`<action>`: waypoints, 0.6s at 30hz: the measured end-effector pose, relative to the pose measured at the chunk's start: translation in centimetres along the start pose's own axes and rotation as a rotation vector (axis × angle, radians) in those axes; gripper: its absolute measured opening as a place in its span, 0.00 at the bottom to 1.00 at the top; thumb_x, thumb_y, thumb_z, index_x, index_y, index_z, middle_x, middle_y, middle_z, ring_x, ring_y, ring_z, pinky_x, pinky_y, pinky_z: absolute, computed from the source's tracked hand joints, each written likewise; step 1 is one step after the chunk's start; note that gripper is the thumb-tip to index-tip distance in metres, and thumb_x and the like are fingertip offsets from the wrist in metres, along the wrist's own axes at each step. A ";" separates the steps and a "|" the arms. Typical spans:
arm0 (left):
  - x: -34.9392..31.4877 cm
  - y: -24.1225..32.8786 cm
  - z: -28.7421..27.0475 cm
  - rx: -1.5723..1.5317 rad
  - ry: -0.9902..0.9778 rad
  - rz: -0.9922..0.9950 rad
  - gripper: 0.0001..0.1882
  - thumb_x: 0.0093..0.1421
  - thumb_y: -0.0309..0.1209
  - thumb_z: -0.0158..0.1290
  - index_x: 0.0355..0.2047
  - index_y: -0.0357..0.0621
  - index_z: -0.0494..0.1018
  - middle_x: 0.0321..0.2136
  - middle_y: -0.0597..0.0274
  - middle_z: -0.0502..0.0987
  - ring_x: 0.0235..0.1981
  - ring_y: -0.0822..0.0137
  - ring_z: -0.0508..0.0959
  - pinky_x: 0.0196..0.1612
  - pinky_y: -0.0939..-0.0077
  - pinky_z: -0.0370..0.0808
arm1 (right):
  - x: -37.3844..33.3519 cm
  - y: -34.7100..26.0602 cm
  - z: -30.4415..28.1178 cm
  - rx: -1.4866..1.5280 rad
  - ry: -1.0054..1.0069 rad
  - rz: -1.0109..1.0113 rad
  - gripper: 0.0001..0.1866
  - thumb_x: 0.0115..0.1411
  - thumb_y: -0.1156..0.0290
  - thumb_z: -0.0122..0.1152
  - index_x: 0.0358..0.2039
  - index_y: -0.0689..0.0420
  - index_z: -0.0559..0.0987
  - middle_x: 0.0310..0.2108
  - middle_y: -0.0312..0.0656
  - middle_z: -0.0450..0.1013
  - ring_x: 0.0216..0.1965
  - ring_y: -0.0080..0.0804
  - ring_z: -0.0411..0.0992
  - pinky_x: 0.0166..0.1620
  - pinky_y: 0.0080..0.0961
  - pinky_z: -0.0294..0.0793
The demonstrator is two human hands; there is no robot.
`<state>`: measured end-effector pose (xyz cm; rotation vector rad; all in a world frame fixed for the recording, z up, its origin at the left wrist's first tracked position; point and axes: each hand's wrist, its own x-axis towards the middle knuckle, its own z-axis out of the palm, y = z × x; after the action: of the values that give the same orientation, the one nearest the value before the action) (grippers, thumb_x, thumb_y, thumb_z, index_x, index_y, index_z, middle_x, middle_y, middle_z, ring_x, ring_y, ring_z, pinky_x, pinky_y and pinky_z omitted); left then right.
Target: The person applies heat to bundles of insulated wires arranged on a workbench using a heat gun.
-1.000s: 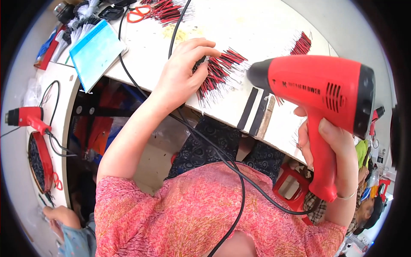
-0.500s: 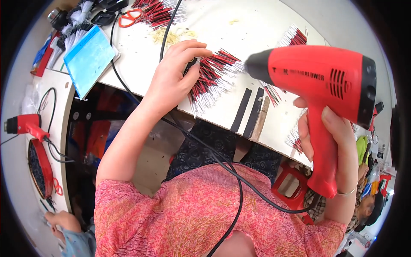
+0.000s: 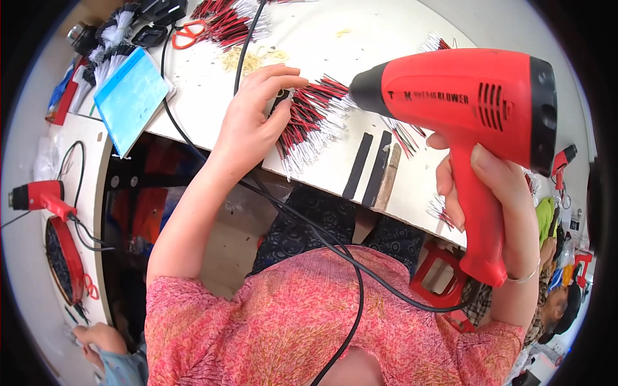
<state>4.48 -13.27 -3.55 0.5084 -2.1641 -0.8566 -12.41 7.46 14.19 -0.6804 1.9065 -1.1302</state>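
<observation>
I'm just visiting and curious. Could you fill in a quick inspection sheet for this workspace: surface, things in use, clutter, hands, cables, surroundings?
Surface: white table, with dark specks.
Things in use: red heat gun, its nozzle toward a wire bundle of red, black and white; contact unclear.
Clutter: orange scissors, blue notebook, pale yellow loops, two dark strips, brownish strip.
Hands: right hand grips the gun's handle; left hand is at the bundle's left side.
Cables: black cables cross before the patterned shirt.
Surroundings: second heat gun at left; co-worker's arm, lower left; another person, right edge.
</observation>
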 end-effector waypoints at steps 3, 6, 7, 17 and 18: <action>0.2 0.1 0.2 0.006 0.004 0.009 0.16 0.60 0.19 0.52 0.48 0.41 0.79 0.53 0.53 0.77 0.59 0.52 0.73 0.64 0.62 0.68 | 0.4 0.6 -1.5 0.095 -0.011 0.015 0.22 0.66 0.58 0.59 0.49 0.66 0.77 0.26 0.41 0.74 0.18 0.21 0.68 0.23 0.17 0.66; 0.1 0.2 0.1 0.008 0.001 -0.003 0.16 0.60 0.19 0.52 0.48 0.41 0.79 0.53 0.54 0.77 0.59 0.53 0.73 0.64 0.62 0.68 | 0.5 0.9 -2.1 0.106 0.000 0.010 0.22 0.66 0.57 0.59 0.49 0.66 0.77 0.26 0.41 0.74 0.18 0.21 0.68 0.24 0.17 0.66; 0.1 0.2 0.1 0.000 -0.004 -0.010 0.16 0.60 0.19 0.52 0.48 0.42 0.79 0.53 0.54 0.77 0.59 0.53 0.73 0.64 0.62 0.68 | 0.4 0.7 -1.8 0.115 -0.013 0.007 0.23 0.66 0.57 0.59 0.48 0.66 0.77 0.26 0.41 0.74 0.18 0.21 0.68 0.24 0.17 0.66; 0.1 0.0 0.1 0.000 -0.018 -0.025 0.16 0.60 0.18 0.51 0.48 0.42 0.79 0.53 0.54 0.77 0.60 0.53 0.73 0.64 0.63 0.68 | 0.4 0.9 -2.4 0.114 -0.018 0.006 0.23 0.66 0.55 0.60 0.47 0.66 0.77 0.26 0.40 0.74 0.19 0.20 0.69 0.24 0.18 0.66; 0.1 0.0 0.0 -0.005 -0.017 -0.034 0.16 0.60 0.18 0.51 0.48 0.42 0.79 0.53 0.54 0.77 0.60 0.53 0.73 0.64 0.63 0.68 | 0.3 0.7 -2.1 0.116 -0.014 0.006 0.23 0.66 0.55 0.60 0.47 0.66 0.77 0.26 0.40 0.74 0.19 0.20 0.69 0.24 0.18 0.66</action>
<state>4.37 -13.31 -3.50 0.5387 -2.1744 -0.8875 -14.41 8.55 14.04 -0.6163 1.8146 -1.2185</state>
